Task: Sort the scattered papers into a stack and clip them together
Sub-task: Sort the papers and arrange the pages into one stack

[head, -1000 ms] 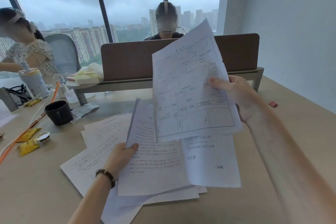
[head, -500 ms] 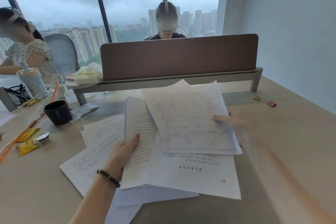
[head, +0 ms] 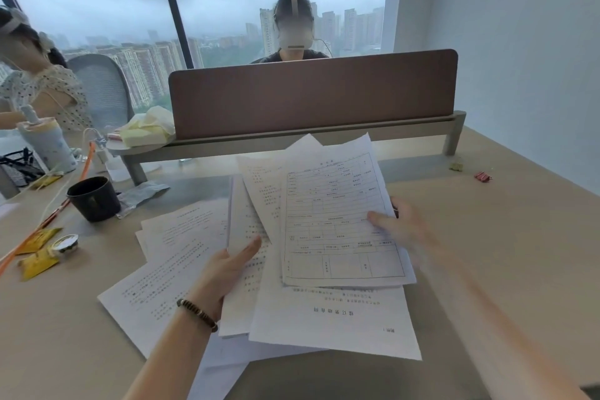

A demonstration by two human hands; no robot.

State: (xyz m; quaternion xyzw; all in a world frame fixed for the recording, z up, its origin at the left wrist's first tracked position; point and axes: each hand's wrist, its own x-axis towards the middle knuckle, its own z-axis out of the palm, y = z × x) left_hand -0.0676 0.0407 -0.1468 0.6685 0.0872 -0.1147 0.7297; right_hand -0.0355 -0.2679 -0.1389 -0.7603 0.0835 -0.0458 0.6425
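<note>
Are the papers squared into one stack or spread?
Spread: the papers fan out at different angles across the desk, edges misaligned.

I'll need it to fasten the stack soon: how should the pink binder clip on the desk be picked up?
A judgement: the binder clip lies alone on bare desk, far right beyond the papers. Come from above with the right hand, the nearer one, and pinch its two sides. It is too small here to tell how its handles lie.

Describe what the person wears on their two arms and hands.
Both forearms are bare, with no sleeves in view. The left wrist carries a beaded bracelet of dark beads with a few lighter ones. The left hand shows no rings or gloves. The right hand is motion-blurred; nothing worn shows on it.
</note>
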